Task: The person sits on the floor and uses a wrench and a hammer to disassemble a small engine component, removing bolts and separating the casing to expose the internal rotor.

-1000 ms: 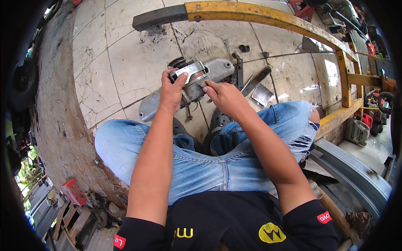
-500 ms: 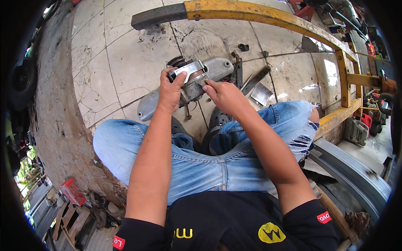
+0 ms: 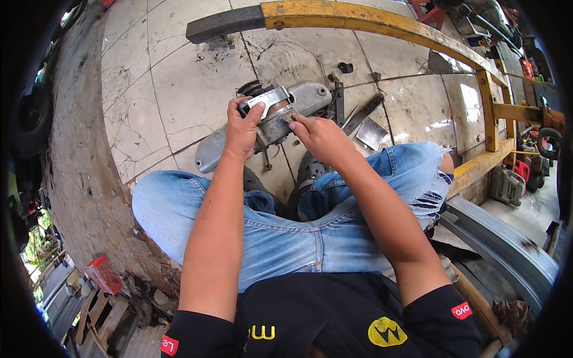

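Note:
A grey cast-metal housing (image 3: 309, 97) with elongated ends lies across the tiles in front of me, topped by a silver bracket (image 3: 271, 95) and a dark grooved round part (image 3: 249, 87). With my left hand (image 3: 242, 132) I grip the bracket, thumb pressed on its face. My right hand (image 3: 322, 138) is closed at the housing's middle, thumb and index finger on a small grey piece that I cannot make out clearly. A bare bolt or rod (image 3: 267, 162) points down below the housing, between my shoes.
A yellow steel frame (image 3: 346, 18) arches over the tiled floor (image 3: 167, 71) and down the right. A dark bar (image 3: 364, 116) and metal plate (image 3: 373, 136) lie right of my hands. Grey steel channel (image 3: 501, 238) is beside my right knee; a red box (image 3: 102, 274) is lower left.
The view has shifted very slightly, so everything sits a little further left. Both hands keep their grip, with no clear movement relative to the housing.

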